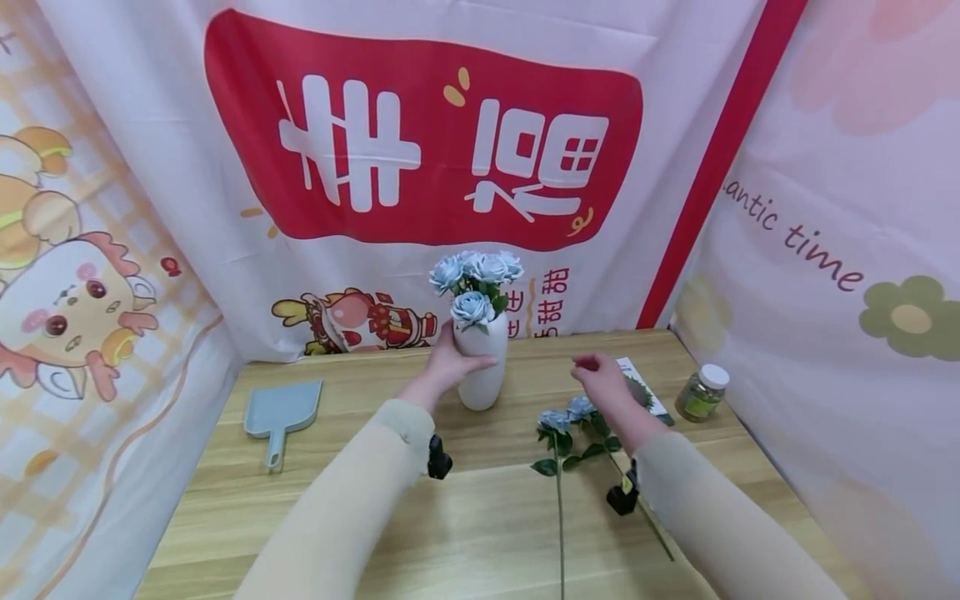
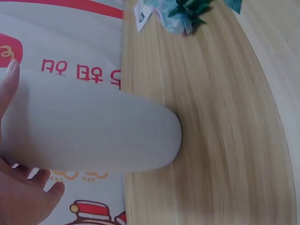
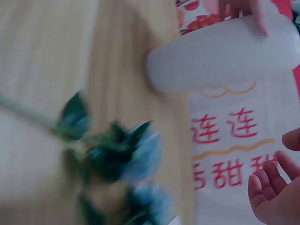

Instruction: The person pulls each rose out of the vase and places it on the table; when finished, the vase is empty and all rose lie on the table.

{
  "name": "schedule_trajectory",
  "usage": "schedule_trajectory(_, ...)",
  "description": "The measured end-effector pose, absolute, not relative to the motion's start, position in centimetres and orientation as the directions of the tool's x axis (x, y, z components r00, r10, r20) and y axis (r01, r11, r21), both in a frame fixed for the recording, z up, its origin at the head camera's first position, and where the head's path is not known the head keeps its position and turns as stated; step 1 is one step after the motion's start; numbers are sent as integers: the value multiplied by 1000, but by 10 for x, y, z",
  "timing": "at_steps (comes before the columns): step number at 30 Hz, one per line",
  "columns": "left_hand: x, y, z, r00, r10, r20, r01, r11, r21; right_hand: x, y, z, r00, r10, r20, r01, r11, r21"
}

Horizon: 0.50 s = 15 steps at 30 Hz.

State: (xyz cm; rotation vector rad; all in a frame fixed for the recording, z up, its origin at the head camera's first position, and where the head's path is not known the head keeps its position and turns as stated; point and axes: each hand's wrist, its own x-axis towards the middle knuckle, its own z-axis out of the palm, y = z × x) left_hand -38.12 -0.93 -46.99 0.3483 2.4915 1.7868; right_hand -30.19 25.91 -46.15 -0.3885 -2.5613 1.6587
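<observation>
A white vase (image 1: 482,379) stands upright on the wooden table, with several pale blue artificial roses (image 1: 474,287) in its mouth. My left hand (image 1: 447,364) grips the vase near its upper part, thumb across the front; the left wrist view shows the vase's smooth side (image 2: 93,126) beside the fingers. To the right, my right hand (image 1: 603,383) hovers above the table, loosely curled and holding nothing, apart from the vase. Below it lie two blue roses with long stems, one rose (image 1: 555,422) to the left and another rose (image 1: 580,407) partly behind the right forearm.
A grey-blue dustpan (image 1: 283,408) lies at the table's left. At the right are a glass jar (image 1: 702,393) with a white lid and a printed card (image 1: 660,407), partly hidden by my hand. Printed cloth (image 1: 495,225) hangs directly behind the table.
</observation>
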Motion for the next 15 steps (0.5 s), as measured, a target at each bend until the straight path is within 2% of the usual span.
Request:
schedule_trajectory(5, -379, -7, -468, -981, 175, 79, 127, 279, 952, -324, 235, -441, -978, 202, -47, 109, 309, -945)
schedule_trajectory(10, -379, -7, -467, -983, 169, 75, 127, 320, 939, -344, 214, -422, -986, 154, -69, 102, 216, -971)
schedule_trajectory(15, -380, -6, -469, -979, 180, 95, 153, 345, 926, -361, 201, -401, -994, 90, -66, 88, 275, -957)
